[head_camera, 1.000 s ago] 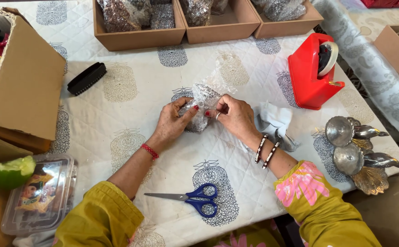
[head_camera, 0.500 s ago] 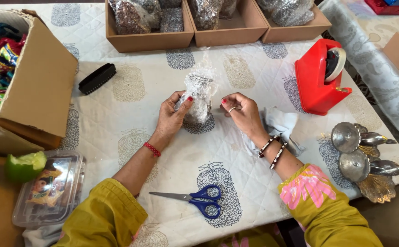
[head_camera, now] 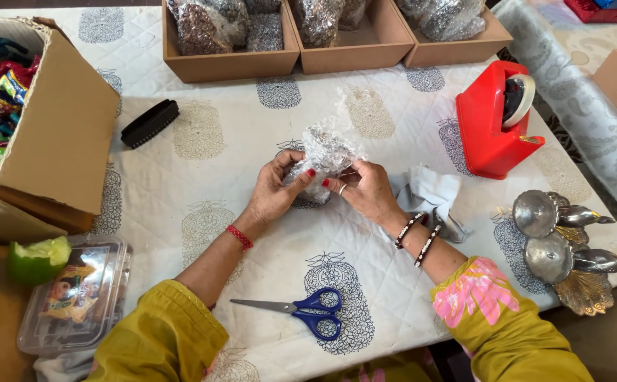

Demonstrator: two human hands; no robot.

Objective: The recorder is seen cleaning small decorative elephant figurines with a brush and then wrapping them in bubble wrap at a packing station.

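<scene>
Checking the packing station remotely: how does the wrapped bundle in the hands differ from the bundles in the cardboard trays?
The wrapped bundle is held above the table by the left hand and right hand; the tray bundles lie packed in cardboard trays. The held one looks paler, the tray ones darker. All are in clear crinkled wrap.

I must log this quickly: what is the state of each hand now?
Left hand: closed on the clear plastic-wrapped bundle, grip from its left side.
Right hand: closed on the same bundle, fingertips pinching its lower right.
</scene>
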